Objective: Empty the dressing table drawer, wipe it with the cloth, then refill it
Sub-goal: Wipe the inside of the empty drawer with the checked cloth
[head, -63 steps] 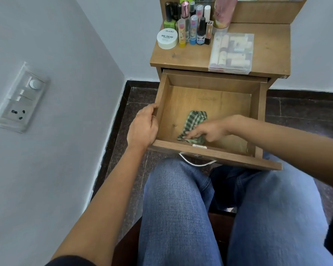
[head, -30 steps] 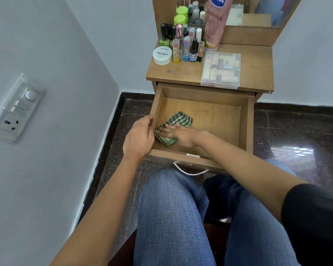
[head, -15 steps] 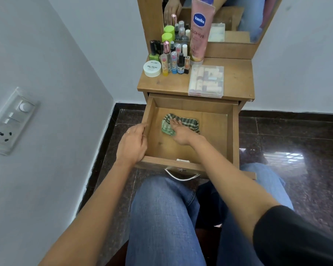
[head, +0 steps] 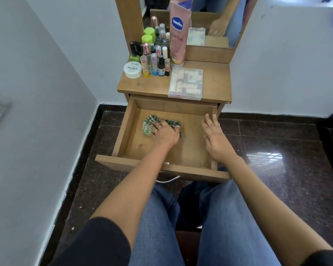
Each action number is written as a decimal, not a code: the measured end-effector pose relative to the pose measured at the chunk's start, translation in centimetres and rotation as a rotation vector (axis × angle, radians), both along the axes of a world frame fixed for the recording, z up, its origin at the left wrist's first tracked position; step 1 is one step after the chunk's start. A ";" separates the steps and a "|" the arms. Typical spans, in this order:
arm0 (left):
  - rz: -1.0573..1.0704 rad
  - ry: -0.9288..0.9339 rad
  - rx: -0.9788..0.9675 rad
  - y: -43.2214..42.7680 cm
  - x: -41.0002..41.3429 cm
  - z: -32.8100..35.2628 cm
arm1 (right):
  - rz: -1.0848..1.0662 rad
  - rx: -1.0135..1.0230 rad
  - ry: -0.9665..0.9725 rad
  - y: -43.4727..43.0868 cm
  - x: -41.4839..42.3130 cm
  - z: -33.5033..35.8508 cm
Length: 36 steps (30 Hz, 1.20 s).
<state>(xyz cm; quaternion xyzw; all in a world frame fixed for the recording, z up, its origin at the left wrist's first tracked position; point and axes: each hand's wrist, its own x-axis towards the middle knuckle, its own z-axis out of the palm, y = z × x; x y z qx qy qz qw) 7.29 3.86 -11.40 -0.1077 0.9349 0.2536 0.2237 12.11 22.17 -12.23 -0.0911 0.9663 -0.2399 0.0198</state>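
Head view:

1. The open wooden drawer point(head: 123, 132) of the dressing table point(head: 154, 85) is projecting toward the person, with its long axis running front to back.
2. The crumpled green checked cloth point(head: 148, 122) is lying on the drawer floor in the rear left area, near the back wall. Its long axis is running left to right, parallel to that wall.
3. The left hand point(head: 165, 133) is lying on top of the cloth. Its fingers are curling over the fabric and its thumb is wrapping round the right end, so it appears to be grasping the cloth, although the fabric is hiding the fingertips.
4. The right hand point(head: 215, 139) is extending over the drawer's right wall, fingers straight and spread, grasping nothing. Whether it is touching the wall cannot be determined.

Change from half a second ago:

- The cloth was under the right hand and is now under the left.
- The left hand was gripping the left wall and is no longer on it.

Materials and shapes:

- The drawer is a shallow box of smooth matt board with a thin curved metal handle point(head: 168, 181) at the front.
- On the tabletop a rectangular clear plastic box point(head: 186, 84), a round white jar point(head: 133, 69) and a tall pink tube point(head: 178, 35) are standing.
- The dark polished stone floor point(head: 277, 150) is reflecting light.
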 end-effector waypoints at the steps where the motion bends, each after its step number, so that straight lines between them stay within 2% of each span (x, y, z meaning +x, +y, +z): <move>1: 0.016 -0.010 -0.015 0.4 -0.3 -0.4 | -0.013 -0.056 0.004 0.0 0.0 -0.2; 6: -0.048 0.019 -0.122 1.2 -0.4 -1.9 | -0.012 -0.149 0.010 0.2 -0.2 -0.9; 11: -0.316 0.097 -0.168 0.2 -1.1 -3.0 | -0.020 -0.222 0.020 0.2 -0.1 -1.3; 15: -0.458 0.115 -0.027 -0.4 -1.7 -3.5 | -0.125 -0.414 -0.004 -0.1 0.5 -1.3; 19: -0.387 0.175 -0.004 -0.3 -1.6 -3.7 | -0.337 -0.579 -0.139 -0.2 0.8 -1.4; 22: -0.155 0.174 -0.106 0.7 -1.2 -3.4 | -0.357 -0.631 -0.195 -0.2 0.9 -1.3; 24: -0.156 0.110 -0.164 1.1 -1.4 -3.4 | -0.338 -0.656 -0.201 -0.2 0.9 -1.0; 31: -0.316 0.066 -0.226 0.9 -2.7 -3.7 | -0.308 -0.696 -0.224 -0.2 0.8 -0.4; 36: -0.624 0.069 -0.133 1.8 -2.5 -3.7 | -0.315 -0.701 -0.220 -0.3 0.9 -0.7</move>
